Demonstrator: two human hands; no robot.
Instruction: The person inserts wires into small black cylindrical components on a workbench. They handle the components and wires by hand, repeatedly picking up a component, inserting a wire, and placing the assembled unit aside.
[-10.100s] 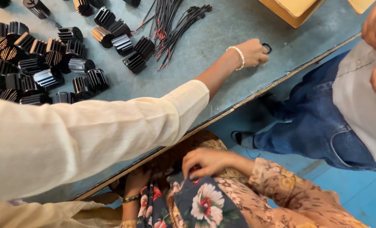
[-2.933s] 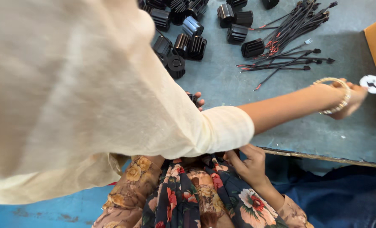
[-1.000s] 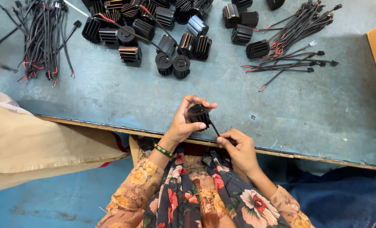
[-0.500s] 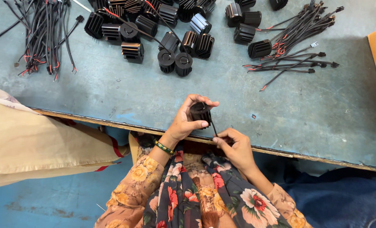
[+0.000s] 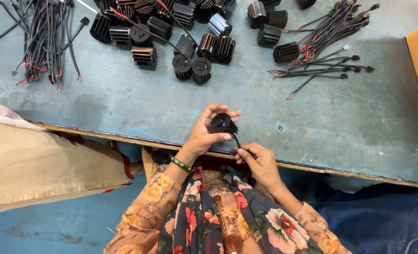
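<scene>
Black finned part (image 5: 223,124) gripped in left hand (image 5: 204,134) at desk's (image 5: 124,108) near edge; thin wire (image 5: 237,140) pinched by right hand (image 5: 260,162), seemingly not yet fitted. Many more parts (image 5: 190,68) and wires (image 5: 326,70) left waiting along far edge.

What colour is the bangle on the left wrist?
Green with small gold spots, on the bangle below the left hand; head view.

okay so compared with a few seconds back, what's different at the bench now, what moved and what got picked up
The co-worker's cream sleeve, which reached across the bench, has pulled back to the left. The left hand now holds a black finned part at the table edge, and the right hand pinches its thin black wire; both have barely shifted in the last second. The finned parts and wire bundles on the table lie as before.
</scene>
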